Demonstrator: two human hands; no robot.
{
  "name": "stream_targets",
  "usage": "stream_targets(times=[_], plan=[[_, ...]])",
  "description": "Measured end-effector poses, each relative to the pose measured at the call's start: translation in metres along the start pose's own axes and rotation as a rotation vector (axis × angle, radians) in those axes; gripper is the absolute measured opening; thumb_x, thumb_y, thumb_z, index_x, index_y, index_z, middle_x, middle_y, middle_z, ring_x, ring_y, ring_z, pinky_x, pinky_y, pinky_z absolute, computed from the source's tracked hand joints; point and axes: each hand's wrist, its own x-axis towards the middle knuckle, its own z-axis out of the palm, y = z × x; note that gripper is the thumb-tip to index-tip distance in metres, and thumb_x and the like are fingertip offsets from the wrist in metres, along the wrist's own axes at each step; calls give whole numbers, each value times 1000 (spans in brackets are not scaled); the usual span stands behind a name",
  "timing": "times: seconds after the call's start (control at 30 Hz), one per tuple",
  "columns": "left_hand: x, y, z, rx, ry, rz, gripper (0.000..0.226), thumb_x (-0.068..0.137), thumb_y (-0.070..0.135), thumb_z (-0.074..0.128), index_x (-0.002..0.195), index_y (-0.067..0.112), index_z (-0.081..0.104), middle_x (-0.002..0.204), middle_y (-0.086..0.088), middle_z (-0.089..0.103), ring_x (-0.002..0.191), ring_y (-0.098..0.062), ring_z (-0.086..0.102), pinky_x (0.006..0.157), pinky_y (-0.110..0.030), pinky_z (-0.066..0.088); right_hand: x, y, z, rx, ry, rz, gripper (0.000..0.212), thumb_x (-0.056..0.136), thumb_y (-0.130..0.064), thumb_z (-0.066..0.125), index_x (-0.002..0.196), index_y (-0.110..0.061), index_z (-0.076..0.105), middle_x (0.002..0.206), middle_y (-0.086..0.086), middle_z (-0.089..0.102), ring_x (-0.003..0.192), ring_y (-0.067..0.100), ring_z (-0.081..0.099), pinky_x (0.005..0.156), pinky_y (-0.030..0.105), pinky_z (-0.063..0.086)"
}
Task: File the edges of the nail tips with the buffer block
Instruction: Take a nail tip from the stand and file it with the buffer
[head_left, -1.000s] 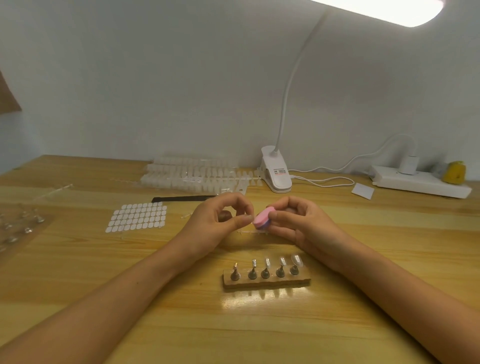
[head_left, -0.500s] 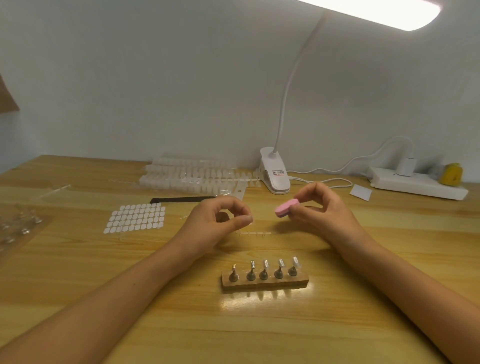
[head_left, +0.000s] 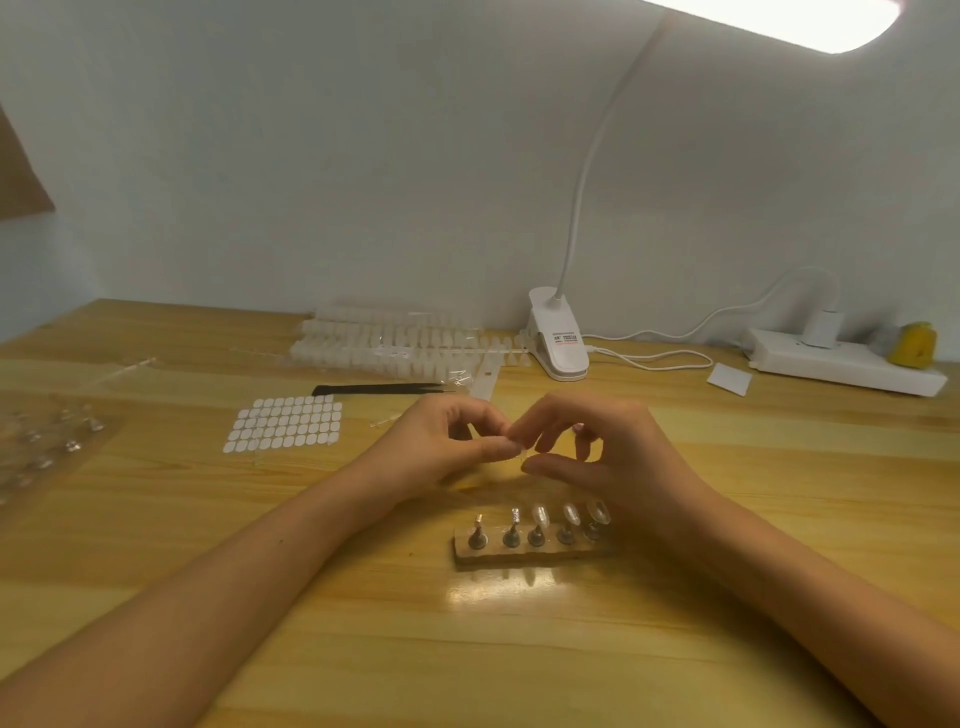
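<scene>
- Closing the gap: half a second ago the right hand (head_left: 623, 462) held the pink buffer (head_left: 578, 427) in the open, apart from the left hand (head_left: 441, 447). Now both hands meet at frame centre, fingertips together round a clear tip (head_left: 521, 457).
- The buffer has gone nearly out of sight; only a pink speck shows between the curled right fingers. It's nowhere on the table (head_left: 467, 649), so I judge it tucked in the right hand. The exact grip is hidden.
- A second ago the buffer was against the left fingertips, so this looks like a pause between filing strokes. Probably turning or checking the tip, not filing it.
- Left hand: thumb and forefinger pinch the tip, other fingers curled loosely behind. Forearm comes in from lower left of frame.
- Right hand: forefinger above and thumb below reach to the tip's free end, touching or just beside it, can't tell which. Other fingers arched up. Forearm comes in from lower right.
- The tip is held in the air between the hands, above the stand (head_left: 535, 553) in frame.
- The stand has five pegs: the three toward frame right carry mounted tips (head_left: 540, 514), the other two are bare. I judge the task part done.
</scene>
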Motion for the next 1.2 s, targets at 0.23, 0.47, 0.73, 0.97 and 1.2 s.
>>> stream_targets(times=[0.23,0.47,0.73,0.97,1.2], plan=[[0,10,-9,-41,-154,-102,12,76,39,70,81,29,74,64,11,60,54,-2,49,50,-14,41,0,-8,0,-29,46,-12,14,79,-17,80,91,-19,73,87,-13,73,83,2,68,62,16,52],[-17,31,-21,35,-187,-173,42,76,68,50,92,38,73,94,17,71,64,3,55,48,-8,40,3,-19,-11,231,-9,177,12,79,-18,79,91,-20,75,86,-11,75,82,3,71,70,11,52],[-62,19,10,215,-54,-26,22,74,37,80,91,35,67,78,26,64,65,5,57,59,-11,46,-27,-35,-4,299,-62,247,11,80,-18,79,86,-25,73,88,-14,74,87,2,70,66,16,54],[-66,13,24,274,154,35,14,75,43,74,81,31,69,75,10,65,70,-2,58,67,-32,52,-37,-44,7,277,22,231,8,80,-20,79,86,-23,73,85,-13,73,88,9,70,60,29,52],[-66,13,24,265,174,15,16,70,46,72,75,32,67,71,9,63,68,0,57,65,-31,49,-40,-44,13,254,20,221,10,80,-19,80,85,-25,73,85,-13,73,88,13,69,62,21,52]])
